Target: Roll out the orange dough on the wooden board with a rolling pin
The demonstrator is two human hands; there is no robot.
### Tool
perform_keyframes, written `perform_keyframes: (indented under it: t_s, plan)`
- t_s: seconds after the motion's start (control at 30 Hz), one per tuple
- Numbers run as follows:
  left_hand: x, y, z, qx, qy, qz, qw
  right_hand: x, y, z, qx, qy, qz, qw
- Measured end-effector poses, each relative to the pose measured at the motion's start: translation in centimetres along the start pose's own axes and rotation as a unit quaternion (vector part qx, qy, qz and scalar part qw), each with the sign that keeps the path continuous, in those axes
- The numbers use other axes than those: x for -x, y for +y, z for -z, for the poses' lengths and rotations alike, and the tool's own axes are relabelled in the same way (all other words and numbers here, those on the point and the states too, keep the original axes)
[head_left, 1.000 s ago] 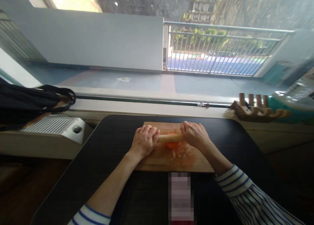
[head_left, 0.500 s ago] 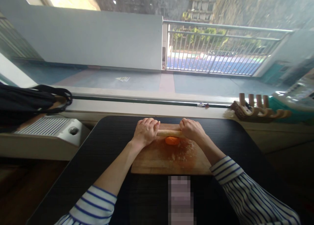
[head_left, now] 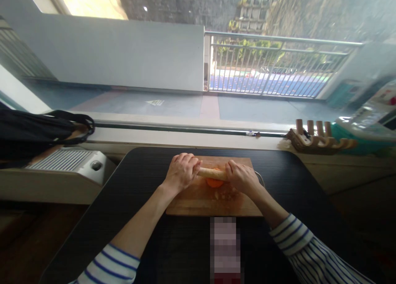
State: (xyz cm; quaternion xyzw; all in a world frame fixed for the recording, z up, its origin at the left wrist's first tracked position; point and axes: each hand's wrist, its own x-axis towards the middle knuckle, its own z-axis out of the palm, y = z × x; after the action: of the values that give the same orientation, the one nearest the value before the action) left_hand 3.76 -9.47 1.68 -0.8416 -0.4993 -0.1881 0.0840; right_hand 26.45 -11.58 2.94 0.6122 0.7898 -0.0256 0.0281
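Note:
A wooden rolling pin (head_left: 212, 173) spans the gap between my two hands, tilted slightly down to the right. My left hand (head_left: 183, 169) is wrapped round its left end, and my right hand (head_left: 240, 176) grips the right end. Under the pin lies a flattened piece of orange dough (head_left: 214, 183), showing both in front of the pin and a little behind it. The wooden cutting board (head_left: 192, 207) beneath has scattered flour or crumbs and an orange tint near the dough. Fingers and palms hide the ends of the pin.
The board rests on a black table (head_left: 148, 172). A thin curved rim (head_left: 260, 178) shows by my right wrist. Along the window sill stand a wooden rack with pegs (head_left: 318, 140) and a teal container (head_left: 343, 131). At left are a black bag (head_left: 27, 131) and a white vented unit (head_left: 71, 168).
Both hands have moved the rolling pin nearer to me, from the dough's far edge onto it. The pin is now more tilted, and the dough looks wider and flatter.

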Motion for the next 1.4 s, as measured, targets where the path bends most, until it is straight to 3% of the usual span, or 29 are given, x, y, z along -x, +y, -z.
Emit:
perform_keyframes:
  t_s: [0.33,0.47,0.53,0.6,0.63,0.73,0.8,0.87,1.0,1.13,1.3,1.4]
  plan:
    - [2.6,1.1,1.7,-0.005,-0.027,0.004,1.0,1.0,-0.2,1.8,-0.003,-0.021,0.025,0.999]
    - [3.7,1.5,2.2,-0.018,0.053,0.01,0.998,0.8,0.7,1.9,0.024,-0.01,0.109,0.994]
    - [4.1,2.1,2.4,-0.019,0.107,0.028,0.994,0.6,1.2,1.8,0.002,-0.001,0.097,0.995]
    - [4.5,2.9,2.5,0.004,0.12,0.06,0.991,0.3,1.6,1.9,-0.058,0.003,0.051,0.997]
    - [4.6,3.5,2.5,0.024,0.103,0.076,0.991,0.2,1.7,2.0,-0.094,0.001,0.026,0.995]
    - [4.7,5.2,2.4,0.102,-0.024,0.121,0.987,-0.4,1.6,2.1,-0.175,-0.003,-0.015,0.985]
    - [4.4,6.2,2.1,0.131,-0.092,0.141,0.977,-0.9,1.4,1.8,-0.218,-0.002,-0.012,0.976]
    - [3.9,7.0,1.8,0.143,-0.124,0.166,0.968,-1.5,1.1,1.3,-0.284,-0.015,0.001,0.959]
    - [3.2,7.2,1.4,0.182,-0.137,0.21,0.951,-2.6,0.7,0.3,-0.42,-0.049,0.039,0.905]
    - [3.0,6.3,1.2,0.258,-0.131,0.216,0.933,-2.3,0.5,0.6,-0.51,-0.112,0.033,0.852]
    - [3.1,5.7,0.7,0.33,-0.118,0.208,0.913,-0.3,1.4,1.2,-0.482,-0.117,-0.021,0.868]
    - [2.8,6.0,0.5,0.332,-0.114,0.2,0.915,0.8,1.8,0.5,-0.5,-0.103,-0.009,0.86]
